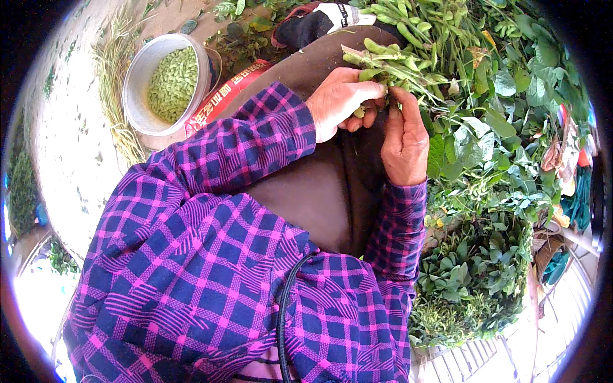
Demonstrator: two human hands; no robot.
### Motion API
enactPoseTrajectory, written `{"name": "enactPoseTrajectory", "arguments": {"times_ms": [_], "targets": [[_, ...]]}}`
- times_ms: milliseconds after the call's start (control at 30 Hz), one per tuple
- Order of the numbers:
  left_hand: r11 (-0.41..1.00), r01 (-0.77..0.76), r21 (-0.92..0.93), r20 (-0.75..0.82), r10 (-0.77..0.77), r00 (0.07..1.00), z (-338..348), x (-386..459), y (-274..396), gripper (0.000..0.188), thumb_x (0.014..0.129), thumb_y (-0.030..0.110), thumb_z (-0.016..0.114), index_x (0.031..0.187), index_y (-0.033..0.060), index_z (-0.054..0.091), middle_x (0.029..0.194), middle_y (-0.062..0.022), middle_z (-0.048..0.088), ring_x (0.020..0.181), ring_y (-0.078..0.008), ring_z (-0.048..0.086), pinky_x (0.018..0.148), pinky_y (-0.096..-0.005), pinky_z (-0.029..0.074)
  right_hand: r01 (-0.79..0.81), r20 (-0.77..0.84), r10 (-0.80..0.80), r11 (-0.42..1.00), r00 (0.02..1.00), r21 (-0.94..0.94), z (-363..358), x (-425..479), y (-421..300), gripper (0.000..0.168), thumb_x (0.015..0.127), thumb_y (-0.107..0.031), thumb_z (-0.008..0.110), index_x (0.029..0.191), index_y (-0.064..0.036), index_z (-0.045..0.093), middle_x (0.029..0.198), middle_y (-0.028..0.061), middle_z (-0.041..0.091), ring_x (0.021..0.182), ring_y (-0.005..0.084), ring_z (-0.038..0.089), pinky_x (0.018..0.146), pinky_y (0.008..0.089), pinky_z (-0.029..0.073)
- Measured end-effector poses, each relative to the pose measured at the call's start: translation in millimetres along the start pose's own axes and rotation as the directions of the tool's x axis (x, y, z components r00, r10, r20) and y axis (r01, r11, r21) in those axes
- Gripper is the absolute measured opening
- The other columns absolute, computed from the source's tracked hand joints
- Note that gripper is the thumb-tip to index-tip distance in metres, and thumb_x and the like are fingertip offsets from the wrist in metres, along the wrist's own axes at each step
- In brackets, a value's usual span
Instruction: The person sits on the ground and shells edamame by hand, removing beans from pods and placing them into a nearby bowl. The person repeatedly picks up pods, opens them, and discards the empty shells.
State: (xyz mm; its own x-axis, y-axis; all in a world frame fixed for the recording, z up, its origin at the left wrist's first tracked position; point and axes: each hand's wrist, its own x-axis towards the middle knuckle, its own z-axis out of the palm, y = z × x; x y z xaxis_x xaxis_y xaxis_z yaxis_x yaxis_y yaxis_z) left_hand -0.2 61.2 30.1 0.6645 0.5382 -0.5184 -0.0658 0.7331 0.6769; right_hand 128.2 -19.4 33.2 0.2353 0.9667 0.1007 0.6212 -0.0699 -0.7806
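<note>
My left hand (342, 103) grips a cut soybean stalk (390, 60) that carries several green pods, above my brown-trousered leg. Under its curled fingers a bit of a green pod (359, 112) shows. My right hand (407, 136) meets it from the right, thumb and forefinger bent at the lower end of the stalk. What exactly lies between those fingertips is too small to make out. Left of my arm, a white plastic bucket (135, 93) is tilted in the view and partly filled with pale green beans (175, 86).
Leafy soybean plants (498, 119) with pods are heaped along my right side. More greenery (459, 273) lies lower right. A red ribbon (227, 95) with writing runs beside the bucket. Dry straw (117, 86) lies past the bucket. My shoe (311, 24) is at the top.
</note>
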Motion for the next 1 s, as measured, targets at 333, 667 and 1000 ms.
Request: {"name": "enactPoseTrajectory", "arguments": {"times_ms": [333,667,1000], "targets": [[0.998,0.052,-0.033,-0.072,-0.055,0.996,0.6,3.6,1.9,0.013,0.077,0.017,0.051,0.081,0.0049,0.055,0.054,-0.0063,0.053,0.034,-0.0090,0.042,0.029,-0.0206,0.027,-0.287,0.001,0.294,0.932,0.956,0.221,-6.3,-3.3,-2.9,0.022,0.088,-0.008,0.048,0.107,-0.001,0.054,0.087,0.0136,0.063,0.075,0.0172,0.059,0.068,0.0301,0.047],[0.995,0.084,-0.051,-0.005,-0.084,0.996,-14.4,-0.3,-1.1,0.010,0.075,0.009,0.049,0.082,0.0042,0.053,0.058,-0.0095,0.055,0.036,-0.0107,0.044,0.029,-0.0214,0.027,-0.170,-0.146,0.208,0.957,0.967,0.236,19.2,1.2,2.6,0.023,0.081,-0.008,0.057,0.101,0.003,0.057,0.086,0.0122,0.064,0.076,0.0140,0.058,0.071,0.0274,0.046],[0.965,-0.211,-0.155,-0.124,0.193,0.973,-21.3,-2.6,-14.8,0.013,0.088,0.020,0.052,0.085,0.0076,0.053,0.058,-0.0055,0.054,0.039,-0.0072,0.044,0.032,-0.0189,0.028,-0.227,-0.111,0.326,0.828,0.939,0.513,23.0,0.1,17.7,0.013,0.081,-0.004,0.056,0.093,0.002,0.060,0.080,0.0023,0.061,0.073,0.0076,0.051,0.068,0.0234,0.043]]}}
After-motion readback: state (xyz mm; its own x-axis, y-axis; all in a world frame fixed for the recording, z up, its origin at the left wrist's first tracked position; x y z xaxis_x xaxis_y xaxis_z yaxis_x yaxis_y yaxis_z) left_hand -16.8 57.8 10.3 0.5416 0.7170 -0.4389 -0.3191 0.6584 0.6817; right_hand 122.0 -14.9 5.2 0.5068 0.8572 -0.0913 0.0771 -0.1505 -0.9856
